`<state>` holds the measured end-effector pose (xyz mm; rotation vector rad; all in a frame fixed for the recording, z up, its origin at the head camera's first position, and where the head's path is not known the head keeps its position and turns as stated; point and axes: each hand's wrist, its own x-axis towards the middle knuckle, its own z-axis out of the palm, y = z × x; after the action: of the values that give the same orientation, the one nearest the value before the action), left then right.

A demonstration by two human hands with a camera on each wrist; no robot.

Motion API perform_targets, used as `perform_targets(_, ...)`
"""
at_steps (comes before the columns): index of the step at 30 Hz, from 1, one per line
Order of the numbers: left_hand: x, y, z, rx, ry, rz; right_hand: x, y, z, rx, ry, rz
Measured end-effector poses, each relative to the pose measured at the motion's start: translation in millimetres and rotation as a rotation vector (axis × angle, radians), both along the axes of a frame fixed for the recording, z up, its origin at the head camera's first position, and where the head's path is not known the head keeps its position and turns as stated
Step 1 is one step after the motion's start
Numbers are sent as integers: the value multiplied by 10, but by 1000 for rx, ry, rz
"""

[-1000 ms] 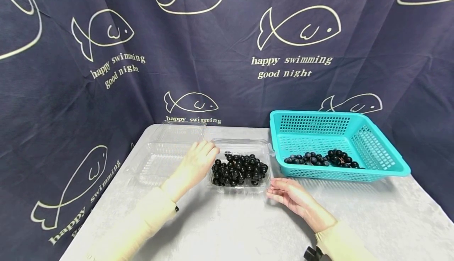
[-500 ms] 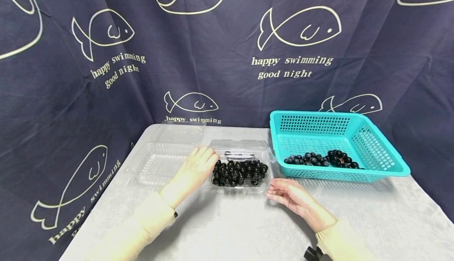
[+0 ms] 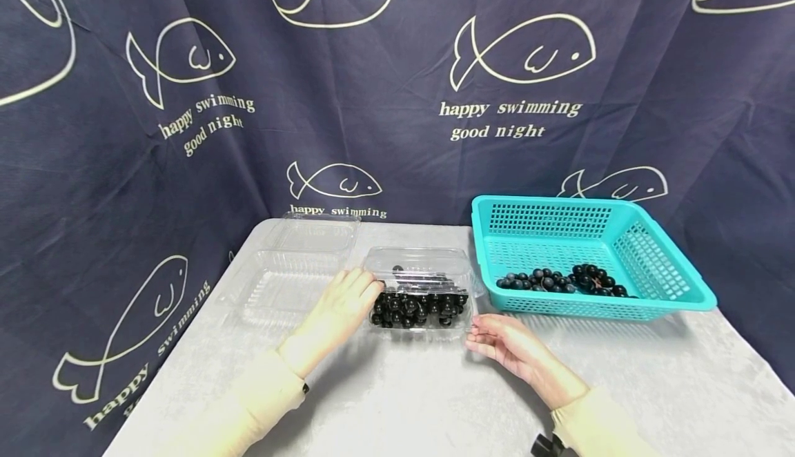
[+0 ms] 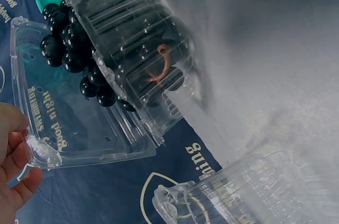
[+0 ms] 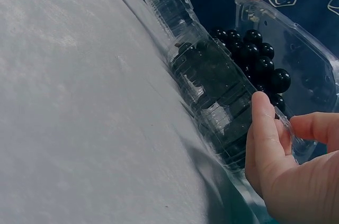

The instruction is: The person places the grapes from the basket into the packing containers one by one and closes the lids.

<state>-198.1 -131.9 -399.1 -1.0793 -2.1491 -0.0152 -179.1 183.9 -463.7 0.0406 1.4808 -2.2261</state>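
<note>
A clear plastic clamshell box (image 3: 419,331) full of black grapes (image 3: 410,308) sits mid-table, its hinged lid (image 3: 422,258) tilted partly down over the fruit. My left hand (image 3: 338,312) pinches the lid's free left corner between thumb and fingers; the left wrist view shows this lid (image 4: 85,134) held apart from the base. At the base's front right corner, my right hand (image 3: 512,350) grips the rim, with thumb and fingers (image 5: 265,128) on either side of it in the right wrist view. A brown stem (image 4: 164,62) shows through the box's wall.
To the left lies another clear clamshell box (image 3: 279,298), unfolded flat and without fruit. A turquoise basket (image 3: 584,305) stands at the back right, holding more grapes (image 3: 540,279). A dark fish-print cloth (image 3: 397,98) hangs behind the table.
My left hand has brought the lid forward and down, so it now covers more of the grapes. The right hand has stayed at the base's corner.
</note>
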Motion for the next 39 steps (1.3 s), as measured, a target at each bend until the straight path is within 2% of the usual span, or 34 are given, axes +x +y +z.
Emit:
perform_targets(12,90,-11,-20,-39,-43,20,-17,-9,-5,-11,-6,-2)
perform_targets(18,105,-8,-56,-35,-46,5,-19,0,15,-35,-26,9)
perform_targets(24,139,-11,-79,-62,-74,27,-15,8,40,-38,-38,27)
perform_targets(32,147,-17,-124,-72,-88,13,-15,14,77,31,-24,36)
perform_targets(39,159,-17,-122,-121,-106,-7,-25,7,94,88,-25,15)
